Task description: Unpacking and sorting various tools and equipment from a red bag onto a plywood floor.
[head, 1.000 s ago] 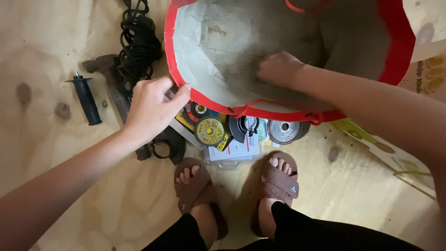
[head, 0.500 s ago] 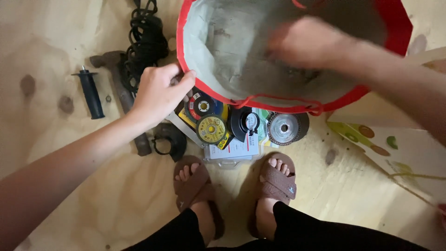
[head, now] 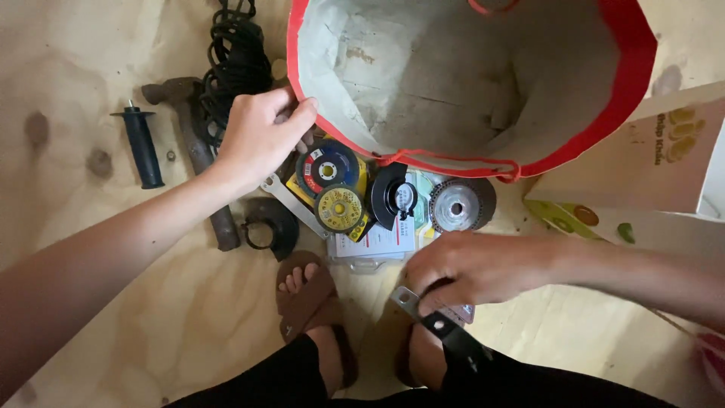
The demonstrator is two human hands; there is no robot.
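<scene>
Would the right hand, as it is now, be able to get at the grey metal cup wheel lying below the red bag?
Probably yes: the grey metal cup wheel lies uncovered just beyond the right hand, nothing between them. But that hand already holds a flat metal wrench.

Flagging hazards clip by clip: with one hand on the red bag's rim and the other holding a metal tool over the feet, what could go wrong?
1. The right hand holds a flat metal wrench above feet in open sandals; a slip could hurt toes.
2. Grinding discs lie loose just ahead of the feet and could be stepped on.
3. The left hand pinches only the bag rim; the bag might sag onto the discs.
</scene>
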